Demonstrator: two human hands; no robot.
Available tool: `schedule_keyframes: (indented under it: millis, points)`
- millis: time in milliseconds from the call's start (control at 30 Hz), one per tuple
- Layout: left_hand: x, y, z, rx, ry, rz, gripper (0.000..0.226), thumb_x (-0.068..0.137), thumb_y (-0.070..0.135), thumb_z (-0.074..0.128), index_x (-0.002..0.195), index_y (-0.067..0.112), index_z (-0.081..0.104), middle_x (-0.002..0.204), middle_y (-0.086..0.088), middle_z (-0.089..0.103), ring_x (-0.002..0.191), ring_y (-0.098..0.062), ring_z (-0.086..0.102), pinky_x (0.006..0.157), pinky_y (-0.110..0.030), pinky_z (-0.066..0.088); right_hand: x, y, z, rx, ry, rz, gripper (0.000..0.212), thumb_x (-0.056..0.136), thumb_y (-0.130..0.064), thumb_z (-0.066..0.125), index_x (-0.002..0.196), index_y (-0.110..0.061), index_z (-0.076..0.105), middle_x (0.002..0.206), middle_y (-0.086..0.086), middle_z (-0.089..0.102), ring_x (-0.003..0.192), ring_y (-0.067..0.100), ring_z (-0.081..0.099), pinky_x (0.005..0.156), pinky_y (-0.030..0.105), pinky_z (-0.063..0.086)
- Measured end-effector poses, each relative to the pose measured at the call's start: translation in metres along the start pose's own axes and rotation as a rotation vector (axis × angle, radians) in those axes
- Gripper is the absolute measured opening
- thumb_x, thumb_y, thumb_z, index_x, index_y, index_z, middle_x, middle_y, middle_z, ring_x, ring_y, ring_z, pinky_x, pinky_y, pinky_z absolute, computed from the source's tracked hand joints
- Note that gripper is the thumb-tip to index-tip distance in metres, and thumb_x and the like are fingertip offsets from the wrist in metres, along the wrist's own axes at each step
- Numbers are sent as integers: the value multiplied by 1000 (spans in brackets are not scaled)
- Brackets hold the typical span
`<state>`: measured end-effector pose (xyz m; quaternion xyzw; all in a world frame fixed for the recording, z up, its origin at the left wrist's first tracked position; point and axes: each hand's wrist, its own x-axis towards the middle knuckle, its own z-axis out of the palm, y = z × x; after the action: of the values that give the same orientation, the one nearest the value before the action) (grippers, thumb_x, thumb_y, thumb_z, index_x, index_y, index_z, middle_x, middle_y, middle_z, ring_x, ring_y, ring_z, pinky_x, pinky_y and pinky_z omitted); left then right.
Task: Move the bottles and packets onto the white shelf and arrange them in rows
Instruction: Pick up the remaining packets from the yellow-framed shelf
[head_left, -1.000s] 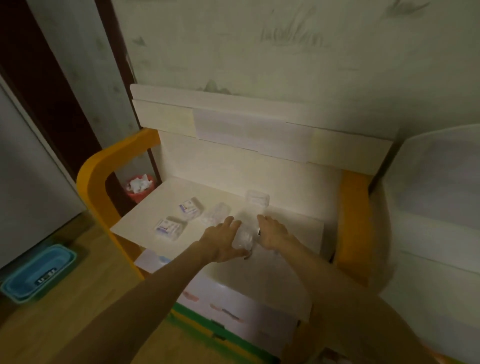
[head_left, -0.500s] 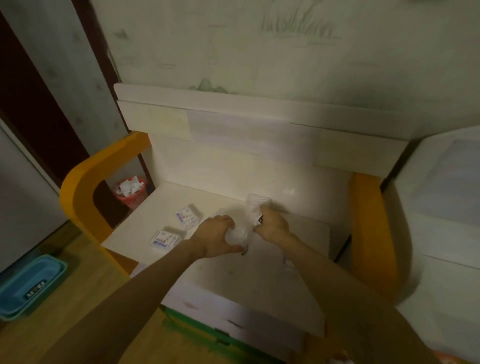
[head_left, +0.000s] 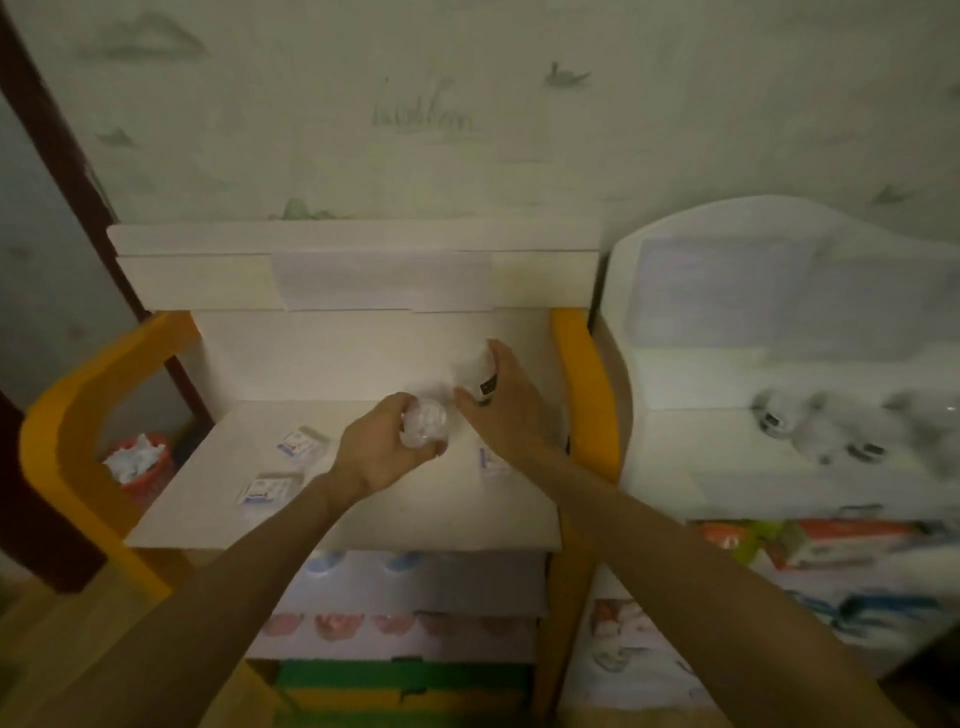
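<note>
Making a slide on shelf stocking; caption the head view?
Left hand grips a clear bottle, right hand a white bottle, over the yellow-sided shelf with packets.

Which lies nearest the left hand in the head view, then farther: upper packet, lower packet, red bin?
1. Upper packet, just left of the left hand.
2. Lower packet, lower left.
3. Red bin, far left, beyond the shelf.

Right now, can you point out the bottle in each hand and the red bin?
Left-hand bottle (head_left: 425, 427), head view: its clear crinkled body between the fingers.
Right-hand bottle (head_left: 479, 370), head view: its white side above the dark label.
Red bin (head_left: 139, 464), head view: the crumpled paper at its rim.
</note>
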<state>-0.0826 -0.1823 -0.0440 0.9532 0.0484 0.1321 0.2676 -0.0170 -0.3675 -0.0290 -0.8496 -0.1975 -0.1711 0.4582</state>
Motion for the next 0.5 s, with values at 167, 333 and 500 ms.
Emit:
schedule_keyframes:
  millis: [167, 333, 500]
  points:
    - [-20, 69, 13, -115, 217, 138, 51, 75, 71, 66, 108, 35, 54, 97, 17, 61, 84, -7, 60, 74, -26, 49, -53, 10, -61, 139, 243, 92, 75, 83, -34, 76, 146, -20, 37, 137, -2, 53, 119, 3, 49, 96, 5, 39]
    - [-18, 137, 24, -127, 254, 392, 54, 75, 73, 65, 107, 30, 58, 95, 14, 63, 82, -3, 58, 71, -24, 52, -80, 41, -132, 94, 419, 190, 70, 83, -39, 76, 142, -28, 39, 135, -8, 54, 119, 1, 49, 102, 21, 44]
    - [-14, 197, 56, -47, 212, 528, 68, 73, 74, 67, 120, 26, 56, 112, 7, 63, 98, -15, 62, 76, -34, 56, -99, 83, -195, 12, 569, 320, 67, 84, -34, 71, 142, -25, 38, 136, -5, 51, 121, 14, 53, 101, 33, 47]
